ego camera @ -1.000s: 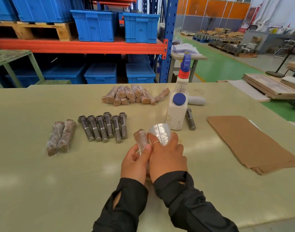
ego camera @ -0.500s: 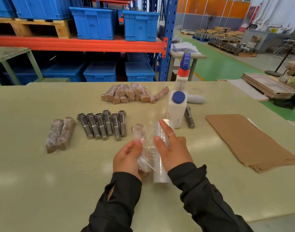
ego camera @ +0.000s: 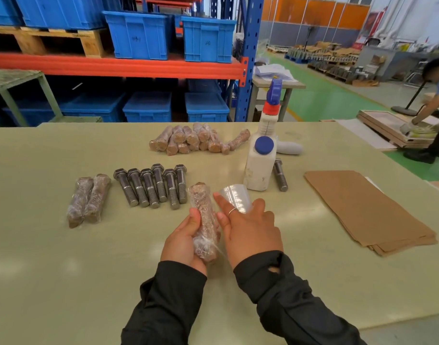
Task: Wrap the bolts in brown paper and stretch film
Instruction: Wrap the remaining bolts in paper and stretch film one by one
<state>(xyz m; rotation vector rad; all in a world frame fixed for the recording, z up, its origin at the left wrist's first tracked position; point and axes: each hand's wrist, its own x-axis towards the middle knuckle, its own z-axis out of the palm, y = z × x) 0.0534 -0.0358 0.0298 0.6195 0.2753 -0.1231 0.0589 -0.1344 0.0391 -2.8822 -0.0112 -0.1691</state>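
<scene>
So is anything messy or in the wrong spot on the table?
One thing: a bare bolt lies alone behind the white spray bottle, apart from the row of six bare bolts. Also, the right sleeve has a small tear near the cuff. The rest looks tidy.

This is a warehouse or factory packing area. Behind the pale green worktop [ego camera: 64,245] stands heavy pallet racking [ego camera: 245,58] with blue uprights and orange beams, loaded with blue plastic crates [ego camera: 138,36] and a wooden pallet [ego camera: 51,41]. To the right a green-painted floor aisle [ego camera: 320,95] runs past stacked goods on pallets, orange partition panels [ego camera: 323,11], and another worker [ego camera: 435,113] bent over flat wooden frames [ego camera: 387,125].
</scene>
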